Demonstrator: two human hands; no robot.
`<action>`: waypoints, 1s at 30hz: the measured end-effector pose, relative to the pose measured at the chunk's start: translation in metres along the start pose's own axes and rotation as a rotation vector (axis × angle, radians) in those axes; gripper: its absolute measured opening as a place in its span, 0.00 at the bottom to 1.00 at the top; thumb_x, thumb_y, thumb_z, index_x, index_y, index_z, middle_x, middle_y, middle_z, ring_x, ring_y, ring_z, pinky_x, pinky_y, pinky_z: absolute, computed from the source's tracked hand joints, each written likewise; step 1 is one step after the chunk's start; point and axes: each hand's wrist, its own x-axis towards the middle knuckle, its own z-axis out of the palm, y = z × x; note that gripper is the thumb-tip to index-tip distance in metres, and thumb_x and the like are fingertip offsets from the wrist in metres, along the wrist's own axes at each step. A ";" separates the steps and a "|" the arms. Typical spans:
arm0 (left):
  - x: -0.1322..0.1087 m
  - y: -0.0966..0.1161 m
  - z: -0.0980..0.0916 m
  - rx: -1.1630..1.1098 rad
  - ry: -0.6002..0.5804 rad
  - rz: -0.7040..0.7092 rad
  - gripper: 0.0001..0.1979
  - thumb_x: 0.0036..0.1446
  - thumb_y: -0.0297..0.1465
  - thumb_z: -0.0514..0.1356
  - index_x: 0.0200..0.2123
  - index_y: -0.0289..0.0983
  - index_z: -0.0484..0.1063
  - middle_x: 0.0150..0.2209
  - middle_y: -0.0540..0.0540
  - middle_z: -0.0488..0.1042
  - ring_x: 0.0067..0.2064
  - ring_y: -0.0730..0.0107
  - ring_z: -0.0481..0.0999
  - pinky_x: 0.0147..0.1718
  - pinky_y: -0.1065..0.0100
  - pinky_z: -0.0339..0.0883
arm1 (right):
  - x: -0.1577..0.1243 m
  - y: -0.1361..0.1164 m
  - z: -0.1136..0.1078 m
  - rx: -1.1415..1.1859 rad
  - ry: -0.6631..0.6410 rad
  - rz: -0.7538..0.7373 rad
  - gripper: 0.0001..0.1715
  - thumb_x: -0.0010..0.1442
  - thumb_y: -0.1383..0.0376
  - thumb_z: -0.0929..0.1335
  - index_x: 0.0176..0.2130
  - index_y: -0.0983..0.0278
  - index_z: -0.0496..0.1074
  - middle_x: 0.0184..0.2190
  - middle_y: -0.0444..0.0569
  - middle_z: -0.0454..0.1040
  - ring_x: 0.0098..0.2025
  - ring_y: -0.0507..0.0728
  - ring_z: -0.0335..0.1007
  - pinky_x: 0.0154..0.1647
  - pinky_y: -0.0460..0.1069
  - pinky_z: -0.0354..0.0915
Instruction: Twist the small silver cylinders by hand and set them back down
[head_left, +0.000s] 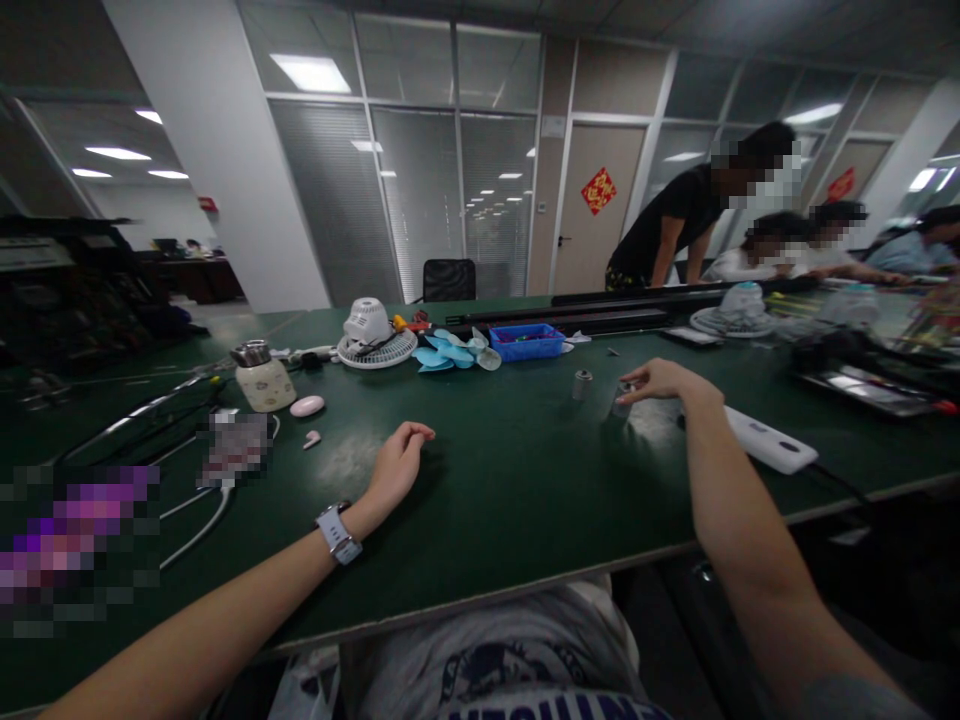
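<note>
My right hand (pixel 661 380) reaches over the table with its thumb and fingers closed on a small silver metal cylinder (pixel 622 402), which looks like a small motor. Just left of it, a second similar metal cylinder (pixel 582 385) stands upright on the green tabletop (pixel 510 480). My left hand (pixel 400 460) lies on the table well to the left, fingers bent and together, with nothing seen in it. A pale watch (pixel 339 533) is on that wrist. Nearest to this hand is a pink earbud (pixel 311 439).
Along the back lie a white fan housing (pixel 369 325), blue fan blades (pixel 450 352), a blue bin (pixel 527 342) of small parts and black bars (pixel 637 300). A power strip (pixel 772 442) is beside my right forearm. A jug (pixel 264 380) and cables stand left. Other people are at the right.
</note>
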 end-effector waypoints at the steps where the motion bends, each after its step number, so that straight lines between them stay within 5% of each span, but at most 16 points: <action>1: 0.000 0.000 0.000 -0.001 0.002 0.002 0.14 0.56 0.37 0.49 0.36 0.39 0.72 0.40 0.44 0.78 0.44 0.61 0.75 0.46 0.62 0.66 | 0.002 0.000 0.002 0.002 -0.040 0.000 0.29 0.42 0.55 0.78 0.45 0.57 0.80 0.40 0.46 0.80 0.42 0.59 0.77 0.42 0.47 0.70; 10: -0.001 0.005 0.000 0.016 0.002 -0.003 0.13 0.56 0.36 0.49 0.35 0.39 0.72 0.39 0.45 0.78 0.44 0.61 0.76 0.45 0.62 0.66 | 0.017 0.005 0.014 0.022 -0.167 -0.077 0.36 0.45 0.66 0.75 0.55 0.58 0.73 0.46 0.47 0.78 0.48 0.58 0.74 0.48 0.48 0.67; 15: -0.001 0.003 -0.001 0.028 -0.016 -0.013 0.14 0.57 0.36 0.49 0.36 0.39 0.72 0.40 0.45 0.78 0.44 0.61 0.75 0.44 0.62 0.66 | 0.013 -0.023 0.019 -0.003 -0.004 -0.061 0.47 0.51 0.48 0.72 0.64 0.62 0.61 0.56 0.53 0.71 0.56 0.63 0.68 0.54 0.54 0.62; 18: -0.001 0.003 -0.001 0.037 -0.021 -0.010 0.14 0.57 0.37 0.49 0.37 0.39 0.72 0.40 0.45 0.78 0.44 0.60 0.75 0.44 0.62 0.66 | 0.012 -0.049 0.027 -0.152 0.104 -0.034 0.44 0.55 0.40 0.65 0.61 0.62 0.65 0.53 0.56 0.73 0.56 0.66 0.67 0.58 0.59 0.56; 23: -0.003 0.007 -0.002 0.053 -0.024 -0.001 0.14 0.57 0.36 0.49 0.36 0.39 0.73 0.39 0.45 0.78 0.44 0.60 0.75 0.45 0.61 0.66 | 0.019 -0.067 0.040 -0.256 0.135 -0.051 0.33 0.60 0.42 0.61 0.51 0.62 0.75 0.45 0.56 0.78 0.50 0.63 0.71 0.58 0.59 0.49; 30: -0.002 0.005 -0.001 0.035 -0.043 0.022 0.14 0.59 0.36 0.51 0.38 0.39 0.74 0.41 0.45 0.78 0.45 0.60 0.75 0.46 0.60 0.65 | 0.008 -0.094 0.046 -0.130 0.141 -0.251 0.31 0.60 0.43 0.63 0.45 0.63 0.77 0.38 0.52 0.80 0.46 0.62 0.72 0.61 0.61 0.44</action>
